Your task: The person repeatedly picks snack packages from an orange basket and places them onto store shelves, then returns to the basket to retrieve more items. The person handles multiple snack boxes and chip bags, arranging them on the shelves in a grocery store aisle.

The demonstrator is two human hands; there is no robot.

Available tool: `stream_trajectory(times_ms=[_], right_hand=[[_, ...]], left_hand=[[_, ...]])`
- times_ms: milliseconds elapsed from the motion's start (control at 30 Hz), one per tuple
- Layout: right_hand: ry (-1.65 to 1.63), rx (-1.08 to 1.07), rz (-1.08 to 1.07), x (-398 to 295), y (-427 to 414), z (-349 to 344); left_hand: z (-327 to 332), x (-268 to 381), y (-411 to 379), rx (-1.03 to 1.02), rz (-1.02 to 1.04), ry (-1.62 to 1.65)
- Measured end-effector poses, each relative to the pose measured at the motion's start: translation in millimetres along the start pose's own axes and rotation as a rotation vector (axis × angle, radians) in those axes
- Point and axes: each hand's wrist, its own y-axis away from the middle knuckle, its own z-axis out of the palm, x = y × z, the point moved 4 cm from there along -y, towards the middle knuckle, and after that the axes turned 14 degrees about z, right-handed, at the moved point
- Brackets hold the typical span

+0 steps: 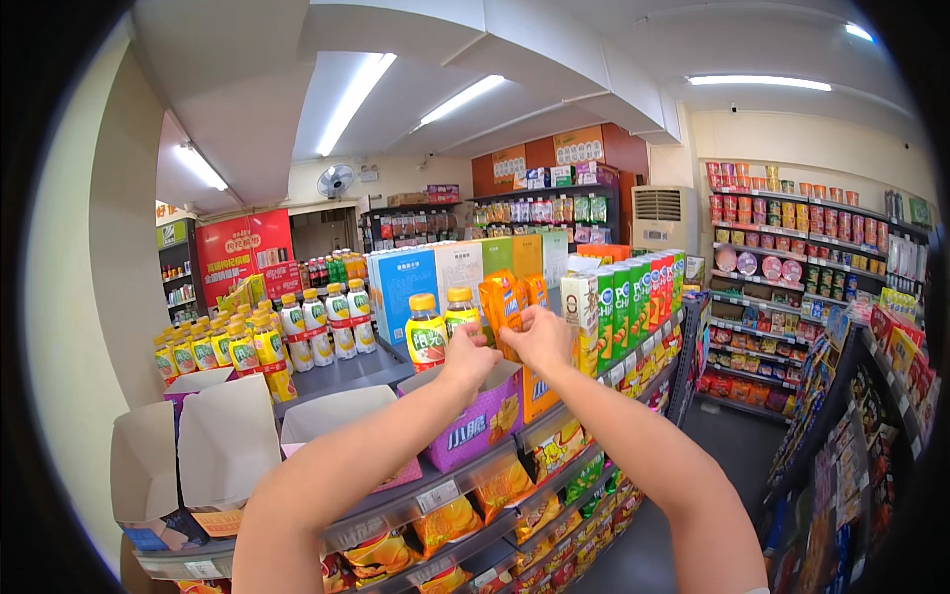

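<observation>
My right hand (542, 341) has its fingers on an orange snack packet (503, 297), held upright above the shelf top. Just left of it, my left hand (471, 360) is in front of a yellow-capped drink bottle (460, 308); whether its fingers grip anything is unclear. A second yellow-capped bottle (425, 334) stands to the left. Below my hands sits a purple open-topped snack carton (475, 431), with an orange carton (538, 393) beside it. Another orange packet (536, 289) shows behind my right fingers. Green and red chip canisters (620, 304) line up to the right.
Open cardboard display boxes (226, 431) stand at the left, in front of bottled drinks (256, 353). Tall cartons (404, 289) rise behind my hands. Bagged snacks (445, 523) fill the lower shelves. An aisle floor (653, 542) lies right, with a slanted product rack (839, 431) beyond.
</observation>
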Motion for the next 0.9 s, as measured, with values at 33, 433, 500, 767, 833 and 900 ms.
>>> stream_trajectory(times_ms=[33, 433, 500, 767, 833, 900], right_hand=[[-0.026, -0.004, -0.011, 0, 0, -2], [-0.244, 0.093, -0.071, 5, 0, -22], [-0.288, 0.131, -0.118, -7, 3, -31], [-0.572, 0.23, -0.345, -39, 18, -118], [-0.47, 0.304, -0.365, -40, 41, -144], [-0.546, 0.231, -0.379, -14, 47, -160]], left_hand=[[0, 0, 1, -0.005, -0.005, -0.005], [15, 18, 11, -0.133, 0.14, -0.215], [16, 26, 10, -0.13, 0.216, -0.25], [54, 79, 16, 0.014, 0.709, -0.063], [64, 87, 33, -0.024, 0.742, -0.031], [89, 84, 60, -0.121, 0.737, 0.174]])
